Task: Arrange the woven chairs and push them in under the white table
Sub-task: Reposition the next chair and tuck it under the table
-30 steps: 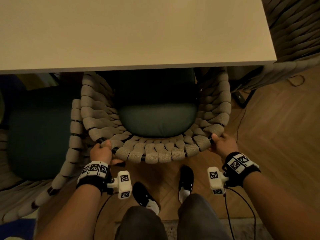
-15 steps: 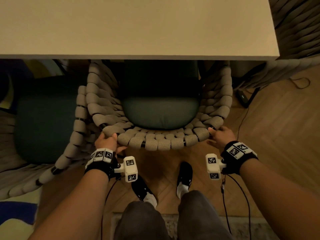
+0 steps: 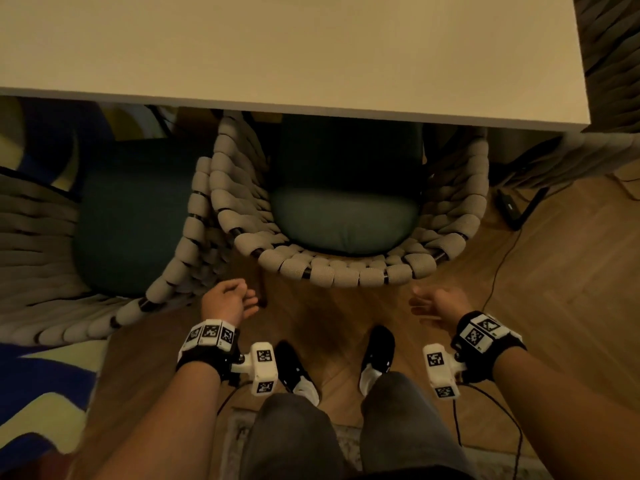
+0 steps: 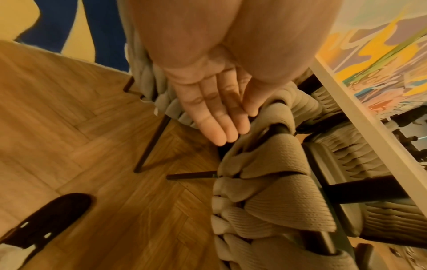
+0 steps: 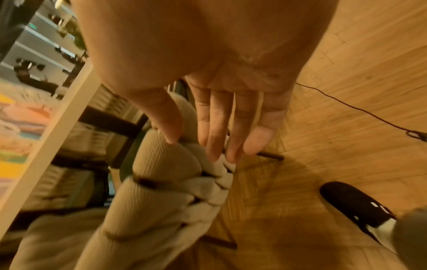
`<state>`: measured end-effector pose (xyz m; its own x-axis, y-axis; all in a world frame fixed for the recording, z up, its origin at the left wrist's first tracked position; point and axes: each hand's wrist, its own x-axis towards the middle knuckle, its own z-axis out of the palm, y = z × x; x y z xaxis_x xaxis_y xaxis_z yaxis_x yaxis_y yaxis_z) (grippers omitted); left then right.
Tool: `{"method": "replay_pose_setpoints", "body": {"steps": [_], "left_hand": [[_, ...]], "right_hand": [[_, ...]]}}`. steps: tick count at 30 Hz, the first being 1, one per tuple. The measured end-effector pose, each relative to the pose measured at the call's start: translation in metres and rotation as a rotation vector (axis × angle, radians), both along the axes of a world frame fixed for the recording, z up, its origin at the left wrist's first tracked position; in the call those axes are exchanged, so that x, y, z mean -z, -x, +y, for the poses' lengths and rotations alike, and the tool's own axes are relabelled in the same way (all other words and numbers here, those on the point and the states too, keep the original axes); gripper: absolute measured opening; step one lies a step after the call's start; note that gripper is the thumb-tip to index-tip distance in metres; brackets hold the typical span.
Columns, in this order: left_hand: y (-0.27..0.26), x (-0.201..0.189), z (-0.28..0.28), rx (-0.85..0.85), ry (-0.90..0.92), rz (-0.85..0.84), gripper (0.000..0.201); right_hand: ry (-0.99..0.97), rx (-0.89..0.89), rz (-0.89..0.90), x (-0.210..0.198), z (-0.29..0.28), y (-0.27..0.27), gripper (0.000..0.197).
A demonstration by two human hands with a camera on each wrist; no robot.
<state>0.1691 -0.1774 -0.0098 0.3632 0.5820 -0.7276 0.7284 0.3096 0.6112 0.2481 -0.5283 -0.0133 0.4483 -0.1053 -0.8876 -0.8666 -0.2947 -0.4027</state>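
Note:
A woven beige chair [image 3: 346, 271] with a dark green cushion [image 3: 343, 220] stands partly under the white table [image 3: 277, 50], its curved back rim towards me. My left hand [image 3: 228, 301] hangs free just below the rim's left end, fingers relaxed and holding nothing; the left wrist view shows those fingers [image 4: 215, 117] straight beside the woven chair [image 4: 265, 182]. My right hand [image 3: 434, 304] is open below the rim's right end, apart from it. In the right wrist view its fingers [image 5: 217, 127] are spread above the woven chair [image 5: 161, 164].
A second woven chair [image 3: 166, 278] with a green cushion stands to the left, its arm close to the first chair. A third woven chair [image 3: 609, 64] is at the right beyond the table. A cable [image 3: 498, 258] and a black box [image 3: 509, 209] lie on the parquet at right. My shoes [image 3: 294, 368] stand below.
Both hands have let go of the chair's back rim and pulled back towards me. The chair sits farther under the table than a second ago.

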Motion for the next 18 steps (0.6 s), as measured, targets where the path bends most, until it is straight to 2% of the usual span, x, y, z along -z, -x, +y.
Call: {"method": "replay_pose_setpoints", "body": {"steps": [3, 5, 11, 18], "left_hand": [[0.048, -0.001, 0.016, -0.043, -0.025, 0.037, 0.012], [0.081, 0.001, 0.036, -0.111, -0.009, 0.062, 0.008], [0.180, 0.017, 0.130, -0.300, 0.005, 0.101, 0.017], [0.271, 0.030, 0.265, -0.381, 0.143, 0.143, 0.021]], "right_hand": [[0.015, -0.137, 0.031, 0.002, 0.028, 0.021, 0.007], [0.013, -0.200, 0.049, 0.001, 0.056, 0.033, 0.011], [0.017, -0.409, 0.096, -0.001, 0.171, 0.078, 0.011], [0.000, -0.427, 0.075, -0.008, 0.324, 0.134, 0.011]]}}
